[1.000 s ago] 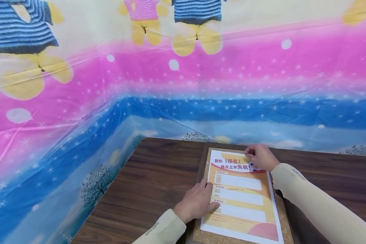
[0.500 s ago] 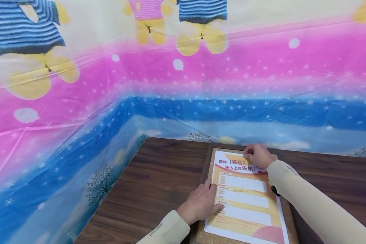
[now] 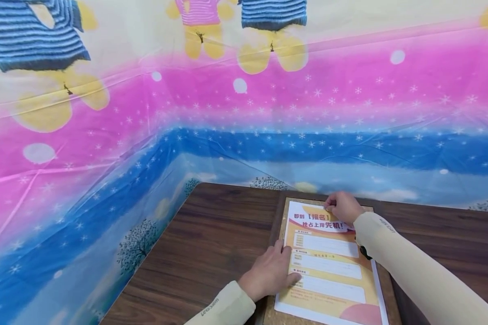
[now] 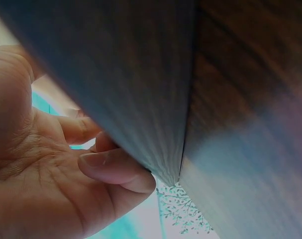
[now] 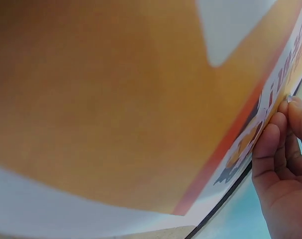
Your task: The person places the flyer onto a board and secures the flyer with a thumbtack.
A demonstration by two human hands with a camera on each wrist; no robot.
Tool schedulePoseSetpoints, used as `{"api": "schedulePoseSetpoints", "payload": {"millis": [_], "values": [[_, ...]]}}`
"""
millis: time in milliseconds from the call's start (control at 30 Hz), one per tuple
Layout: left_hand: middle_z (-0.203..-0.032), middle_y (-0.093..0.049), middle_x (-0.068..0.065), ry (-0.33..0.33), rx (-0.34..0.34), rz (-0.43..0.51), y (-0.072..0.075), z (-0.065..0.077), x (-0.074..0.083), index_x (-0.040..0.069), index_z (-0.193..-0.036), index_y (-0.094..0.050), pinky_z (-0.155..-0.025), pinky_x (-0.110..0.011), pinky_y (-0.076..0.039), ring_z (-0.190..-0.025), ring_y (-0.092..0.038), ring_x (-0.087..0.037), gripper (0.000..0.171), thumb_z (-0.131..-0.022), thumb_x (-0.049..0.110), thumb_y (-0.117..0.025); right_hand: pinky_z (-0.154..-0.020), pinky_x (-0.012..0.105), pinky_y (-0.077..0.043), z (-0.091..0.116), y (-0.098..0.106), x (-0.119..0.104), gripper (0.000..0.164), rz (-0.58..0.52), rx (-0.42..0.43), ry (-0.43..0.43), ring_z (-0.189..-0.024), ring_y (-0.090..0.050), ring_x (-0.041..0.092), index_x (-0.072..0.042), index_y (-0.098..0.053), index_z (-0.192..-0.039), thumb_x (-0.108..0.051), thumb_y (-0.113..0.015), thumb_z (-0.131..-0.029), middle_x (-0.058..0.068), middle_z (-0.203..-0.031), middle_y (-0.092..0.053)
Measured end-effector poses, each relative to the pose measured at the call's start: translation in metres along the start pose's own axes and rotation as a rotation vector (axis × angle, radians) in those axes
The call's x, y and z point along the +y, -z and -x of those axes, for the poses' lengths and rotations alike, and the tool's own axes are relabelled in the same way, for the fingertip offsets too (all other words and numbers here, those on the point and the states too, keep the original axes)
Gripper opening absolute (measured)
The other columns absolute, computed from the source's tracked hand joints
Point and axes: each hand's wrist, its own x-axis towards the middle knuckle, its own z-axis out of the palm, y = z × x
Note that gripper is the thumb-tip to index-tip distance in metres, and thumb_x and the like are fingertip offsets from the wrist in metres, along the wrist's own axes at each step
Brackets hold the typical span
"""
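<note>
A yellow, pink and white printed poster (image 3: 329, 246) lies on a cork board (image 3: 285, 317) with a dark wooden frame. My left hand (image 3: 268, 273) rests on the board's left side, its thumb on the paper's edge. In the left wrist view its fingers bend against the wooden edge (image 4: 126, 64). At the poster's top, my right hand (image 3: 344, 207) pinches a tiny shiny thing, perhaps a pushpin (image 5: 289, 98), between thumb and forefinger against the paper. Its point is too small to make out. The right hand covers the poster's upper right corner.
The board lies on a dark wood-grain table (image 3: 211, 234), its top near the far edge. Behind stands a wall covering (image 3: 244, 113) of pink, blue and cream printed cloth. A dark round object (image 3: 365, 253) shows under the right sleeve.
My right hand has shifted slightly left along the poster's top edge. The left hand stays in place on the board. The whole view has drifted a little.
</note>
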Motion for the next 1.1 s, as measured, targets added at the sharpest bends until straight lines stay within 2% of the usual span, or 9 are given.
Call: {"api": "schedulePoseSetpoints", "payload": {"millis": [133, 367, 667, 867, 1100], "values": [[-0.117, -0.045, -0.011, -0.009, 0.011, -0.016, -0.001, 0.0, -0.001, 0.003, -0.127, -0.049, -0.073, -0.03, -0.049, -0.094, -0.053, -0.02, 0.063, -0.087, 0.049, -0.064, -0.073, 0.041, -0.044, -0.001, 0.001, -0.003, 0.011, -0.001, -0.016, -0.015, -0.082, -0.054, 0.024, -0.006, -0.069, -0.094, -0.008, -0.058, -0.094, 0.008, -0.09, -0.061], [-0.115, -0.045, -0.011, -0.014, -0.002, -0.026, -0.001, -0.001, -0.001, 0.003, -0.126, -0.05, -0.072, -0.029, -0.049, -0.093, -0.053, -0.019, 0.062, -0.087, 0.049, -0.063, -0.066, 0.036, -0.045, -0.004, 0.005, -0.003, 0.014, 0.046, -0.051, 0.04, -0.074, -0.055, 0.021, -0.006, -0.07, -0.089, -0.006, -0.057, -0.093, 0.007, -0.085, -0.062], [-0.114, -0.045, -0.01, -0.006, -0.003, -0.034, 0.001, 0.0, -0.001, 0.004, -0.126, -0.049, -0.071, -0.029, -0.048, -0.092, -0.052, -0.018, 0.062, -0.087, 0.05, -0.063, -0.065, 0.035, -0.044, -0.008, 0.006, -0.001, 0.016, -0.004, -0.101, 0.013, -0.074, -0.054, 0.023, -0.007, -0.069, -0.087, -0.007, -0.055, -0.094, 0.009, -0.089, -0.062], [-0.115, -0.045, -0.01, -0.01, -0.006, -0.029, 0.002, -0.001, 0.0, 0.004, -0.127, -0.049, -0.071, -0.028, -0.048, -0.092, -0.052, -0.018, 0.062, -0.087, 0.05, -0.062, -0.067, 0.037, -0.044, -0.007, 0.01, -0.003, 0.01, -0.026, -0.091, -0.029, -0.076, -0.054, 0.024, -0.006, -0.068, -0.09, -0.009, -0.059, -0.092, 0.01, -0.089, -0.061], [-0.114, -0.045, -0.01, -0.003, -0.009, -0.022, 0.002, 0.0, 0.0, 0.003, -0.127, -0.049, -0.07, -0.029, -0.049, -0.092, -0.052, -0.019, 0.062, -0.087, 0.049, -0.063, -0.067, 0.037, -0.043, -0.009, 0.011, -0.001, 0.006, -0.045, -0.061, -0.038, -0.076, -0.053, 0.025, -0.004, -0.067, -0.089, -0.009, -0.064, -0.088, 0.01, -0.086, -0.061]]}}
